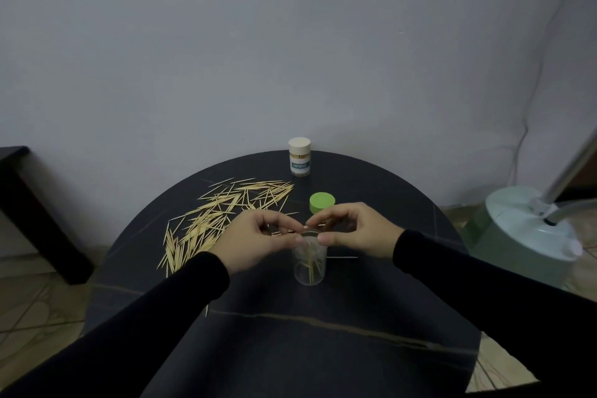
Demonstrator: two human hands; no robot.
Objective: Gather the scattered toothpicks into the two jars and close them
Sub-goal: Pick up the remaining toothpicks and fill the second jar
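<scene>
We are feeding toothpicks into the open clear jar (309, 263), which is standing upright near the middle of the round dark table (355, 317), with a few sticks already leaning inside it. Our left hand (258, 242) and right hand (352, 233) are meeting just above the jar's mouth, fingers curled and fingertips drawn together; they appear to be pinching a small bunch of toothpicks (292, 231) between them, probably to square the sticks up so they drop in lengthwise, though how many sticks are held is too small to tell. We are keeping the jar directly beneath the hands, presumably so the drop is short. Its green lid (322, 202) is lying flat on the table just beyond the right hand, within reach for closing later. The main scatter of loose toothpicks (223, 220) is spread to the left and far left of the jar, so most of the gathering is, in our judgement, not yet done. One stray stick (342, 257) is lying to the right of the jar. The second jar (299, 157) is standing at the far edge, full and capped with a pale lid. A pale green appliance base (523, 236) is sitting on the floor at the right.
</scene>
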